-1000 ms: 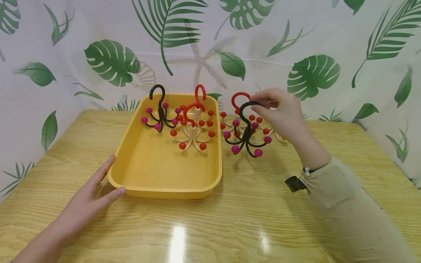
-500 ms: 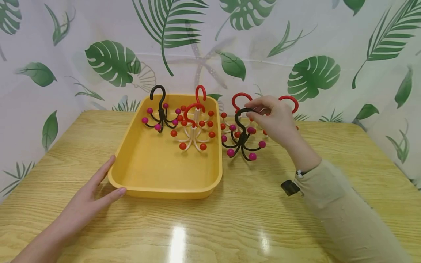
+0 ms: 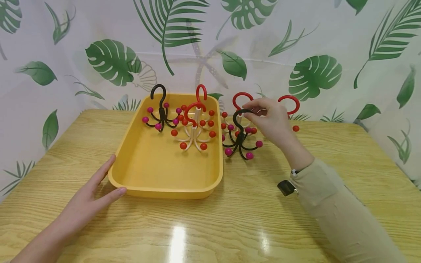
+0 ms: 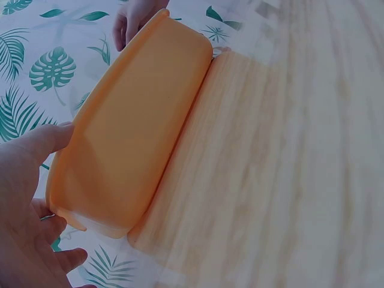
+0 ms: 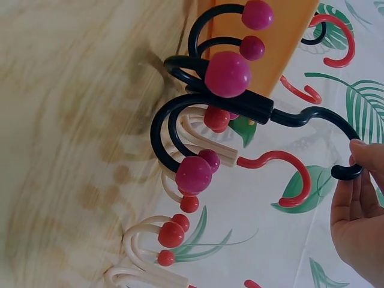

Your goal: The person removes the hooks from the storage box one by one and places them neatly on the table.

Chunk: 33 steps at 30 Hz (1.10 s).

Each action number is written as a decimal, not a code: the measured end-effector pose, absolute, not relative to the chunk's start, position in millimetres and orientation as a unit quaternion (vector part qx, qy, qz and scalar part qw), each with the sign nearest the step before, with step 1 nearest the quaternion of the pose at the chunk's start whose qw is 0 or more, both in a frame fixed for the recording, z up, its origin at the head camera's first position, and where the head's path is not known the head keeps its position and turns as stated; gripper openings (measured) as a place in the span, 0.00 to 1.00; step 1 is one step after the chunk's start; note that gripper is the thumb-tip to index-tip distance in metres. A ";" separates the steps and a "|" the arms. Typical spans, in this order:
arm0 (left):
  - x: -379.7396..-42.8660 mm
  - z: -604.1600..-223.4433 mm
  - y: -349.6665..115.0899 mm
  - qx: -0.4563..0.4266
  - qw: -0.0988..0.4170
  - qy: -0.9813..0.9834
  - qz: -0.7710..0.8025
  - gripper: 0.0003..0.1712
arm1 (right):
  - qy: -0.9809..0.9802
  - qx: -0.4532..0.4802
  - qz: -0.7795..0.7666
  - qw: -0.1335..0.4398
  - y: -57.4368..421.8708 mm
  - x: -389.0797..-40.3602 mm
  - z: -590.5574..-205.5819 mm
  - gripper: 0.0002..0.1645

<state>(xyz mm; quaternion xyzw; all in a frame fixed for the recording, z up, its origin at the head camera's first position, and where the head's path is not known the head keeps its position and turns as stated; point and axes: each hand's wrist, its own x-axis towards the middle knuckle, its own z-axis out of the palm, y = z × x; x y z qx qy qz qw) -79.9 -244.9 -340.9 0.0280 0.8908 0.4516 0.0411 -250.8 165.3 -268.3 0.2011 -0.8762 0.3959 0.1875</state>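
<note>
By its hook, a black rotating hanger (image 3: 240,135) with magenta ball tips is pinched between thumb and fingers of my right hand (image 3: 268,118). It stands just right of the yellow tray (image 3: 171,191); in the right wrist view the hanger (image 5: 228,102) appears close to the tabletop. My left hand (image 3: 88,193) rests at the tray's near left corner, index finger along the side and thumb at the front rim. Inside the tray are another black hanger (image 3: 162,113) and two white hangers with red hooks, the nearer white hanger (image 3: 193,135) partly covering the farther one.
Behind my right hand stand two more hangers, a red hook (image 3: 242,95) on one and a red hook (image 3: 292,100) on the other, both partly hidden. All stand on a wooden table (image 3: 148,226) before a leaf-patterned backdrop (image 3: 263,47).
My right hand has moved left and slightly down with the black hanger, nearer the tray. The far-right red hook has come into view. My left hand stays where it was.
</note>
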 end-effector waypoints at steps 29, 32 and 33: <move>-79.3 -340.9 -245.2 0.030 0.044 0.889 0.454 0.48 | -0.881 0.216 0.372 0.199 165.2 -257.6 -274.9 0.08; -79.3 -340.1 -244.9 0.024 0.048 0.888 0.456 0.48 | -0.882 0.213 0.373 0.194 165.1 -258.1 -274.4 0.09; -79.4 -339.8 -244.8 0.022 0.050 0.888 0.457 0.48 | -0.883 0.212 0.373 0.191 165.1 -258.3 -274.1 0.09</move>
